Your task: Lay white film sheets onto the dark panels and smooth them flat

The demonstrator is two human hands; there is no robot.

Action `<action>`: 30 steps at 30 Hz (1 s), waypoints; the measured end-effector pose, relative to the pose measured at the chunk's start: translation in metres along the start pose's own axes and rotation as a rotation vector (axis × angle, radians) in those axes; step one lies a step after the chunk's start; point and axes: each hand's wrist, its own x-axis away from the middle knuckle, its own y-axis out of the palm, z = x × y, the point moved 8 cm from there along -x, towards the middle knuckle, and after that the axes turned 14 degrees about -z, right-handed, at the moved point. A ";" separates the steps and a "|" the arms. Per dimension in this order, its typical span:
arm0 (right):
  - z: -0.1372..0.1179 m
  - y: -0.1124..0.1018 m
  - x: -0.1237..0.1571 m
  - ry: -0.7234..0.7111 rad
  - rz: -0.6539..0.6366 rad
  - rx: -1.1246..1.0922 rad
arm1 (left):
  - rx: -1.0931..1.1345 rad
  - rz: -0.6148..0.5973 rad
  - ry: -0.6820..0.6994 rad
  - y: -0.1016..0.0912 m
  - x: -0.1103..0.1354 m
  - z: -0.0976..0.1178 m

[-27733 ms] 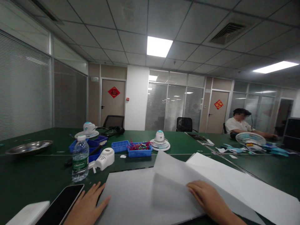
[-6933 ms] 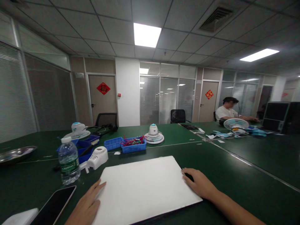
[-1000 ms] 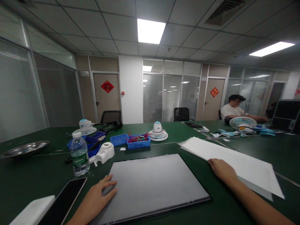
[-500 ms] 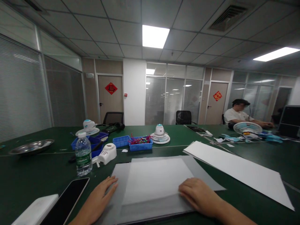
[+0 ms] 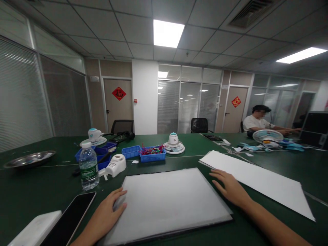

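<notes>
A white sheet [image 5: 169, 201] lies flat on a dark board on the green table [image 5: 36, 184] in front of me. My left hand [image 5: 106, 213] rests open on the sheet's left edge, fingers stretched out. At the sheet's right edge lies my right hand [image 5: 230, 188], open, palm down, fingers spread on the table. A stack of white sheets [image 5: 256, 179] lies just right of that hand.
A water bottle [image 5: 88, 169], a black phone [image 5: 70, 218] and a white box [image 5: 34, 229] sit at the left. Blue trays [image 5: 143, 153], white fan parts [image 5: 173, 143] and a metal dish [image 5: 29, 159] lie farther back. A seated person [image 5: 258, 121] works at the far right.
The sheet my right hand was pulling across now lies squared on the board. My right hand has slid off it to the right edge. The left hand has stayed put.
</notes>
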 end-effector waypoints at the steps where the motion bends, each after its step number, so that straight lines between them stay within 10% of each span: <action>1: 0.031 0.004 0.001 0.119 -0.010 0.044 | 0.003 0.005 0.003 0.000 -0.001 -0.001; 5: 0.114 0.020 0.015 0.473 -0.077 0.108 | 0.024 0.023 0.010 0.000 -0.003 -0.009; 9: 0.123 0.029 0.021 0.484 -0.116 0.076 | 0.031 0.024 0.016 0.002 -0.002 -0.012; 22: 0.066 -0.002 0.011 0.339 0.003 0.143 | -0.003 0.047 0.026 -0.002 0.001 -0.006; 30: -0.054 -0.032 0.015 -0.048 0.309 0.206 | -0.038 0.032 0.031 0.002 0.004 -0.005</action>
